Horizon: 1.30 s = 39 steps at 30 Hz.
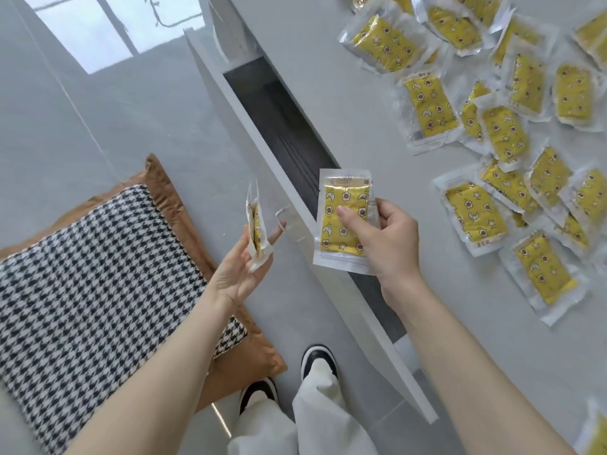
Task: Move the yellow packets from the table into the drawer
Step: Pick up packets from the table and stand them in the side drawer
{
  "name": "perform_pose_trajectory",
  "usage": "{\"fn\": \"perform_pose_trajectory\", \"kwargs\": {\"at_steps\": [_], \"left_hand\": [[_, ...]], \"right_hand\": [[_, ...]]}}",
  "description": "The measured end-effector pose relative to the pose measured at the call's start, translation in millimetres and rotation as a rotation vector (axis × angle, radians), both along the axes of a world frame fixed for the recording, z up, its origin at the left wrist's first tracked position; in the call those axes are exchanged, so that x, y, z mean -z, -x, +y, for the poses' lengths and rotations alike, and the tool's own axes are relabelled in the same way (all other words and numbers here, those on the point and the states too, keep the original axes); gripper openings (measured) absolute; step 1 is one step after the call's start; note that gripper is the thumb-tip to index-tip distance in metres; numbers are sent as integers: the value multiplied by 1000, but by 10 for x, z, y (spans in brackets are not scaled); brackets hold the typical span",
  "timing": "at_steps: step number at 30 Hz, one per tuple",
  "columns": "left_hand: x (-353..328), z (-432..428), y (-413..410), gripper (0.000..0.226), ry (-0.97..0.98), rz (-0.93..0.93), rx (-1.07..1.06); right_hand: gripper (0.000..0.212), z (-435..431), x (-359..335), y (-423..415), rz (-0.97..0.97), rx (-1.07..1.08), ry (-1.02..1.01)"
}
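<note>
Yellow packets [492, 126] lay scattered beyond my right hand [387, 244], which pinched one packet [341, 218] over the open drawer [285, 126]; my left hand [244, 264] gripped another edge-on packet [256, 228] beside the drawer handle [289, 224].

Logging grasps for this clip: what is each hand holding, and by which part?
Right hand: a yellow packet, pinched at its right side. Left hand: another packet, seen edge-on, held at its lower end.

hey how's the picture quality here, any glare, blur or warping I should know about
Head view: soft even daylight, with a window reflection glaring off the glossy floor; wide-angle warping bends the drawer edges; the right hand and its packet are sharp, packets on the table near the frame edge look slightly smeared.
</note>
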<state>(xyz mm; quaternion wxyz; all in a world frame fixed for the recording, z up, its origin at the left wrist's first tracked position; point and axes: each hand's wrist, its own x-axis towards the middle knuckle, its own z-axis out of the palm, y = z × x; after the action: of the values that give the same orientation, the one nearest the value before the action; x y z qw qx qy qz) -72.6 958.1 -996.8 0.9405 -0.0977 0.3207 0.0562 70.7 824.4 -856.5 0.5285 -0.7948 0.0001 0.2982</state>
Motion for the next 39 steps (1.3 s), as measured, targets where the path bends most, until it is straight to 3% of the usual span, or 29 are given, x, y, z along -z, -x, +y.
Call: {"fn": "perform_pose_trajectory", "kwargs": {"at_steps": [1, 4, 5, 9, 13, 16, 19, 25, 34, 39], "left_hand": [[-101, 23, 127, 22, -14, 11, -14], [-275, 36, 418, 72, -52, 75, -15], [-359, 67, 509, 76, -123, 131, -10], [-699, 205, 757, 33, -376, 324, 0], [-1144, 299, 617, 36, -806, 387, 270], [-1350, 302, 309, 31, -1045, 543, 344], [-1472, 232, 22, 28, -1229, 549, 439], [-1454, 48, -112, 34, -1328, 548, 559], [-1436, -27, 203, 42, -1527, 600, 677], [-1390, -46, 369, 55, -1529, 736, 688]], "right_hand": [[17, 41, -32, 94, 15, -13, -5], [18, 90, -66, 270, 31, -40, 0], [19, 112, -83, 343, 41, -46, 4], [14, 64, -98, 523, 58, -39, 68], [12, -183, -113, 585, 113, 55, 144], [12, -420, -18, 642, 193, 66, 213], [17, -600, 162, 761, 294, 32, 243], [18, -655, 233, 881, 363, 32, 153], [18, -588, 204, 1241, 492, -60, 194], [19, -603, 173, 1231, 607, 161, 121]]}}
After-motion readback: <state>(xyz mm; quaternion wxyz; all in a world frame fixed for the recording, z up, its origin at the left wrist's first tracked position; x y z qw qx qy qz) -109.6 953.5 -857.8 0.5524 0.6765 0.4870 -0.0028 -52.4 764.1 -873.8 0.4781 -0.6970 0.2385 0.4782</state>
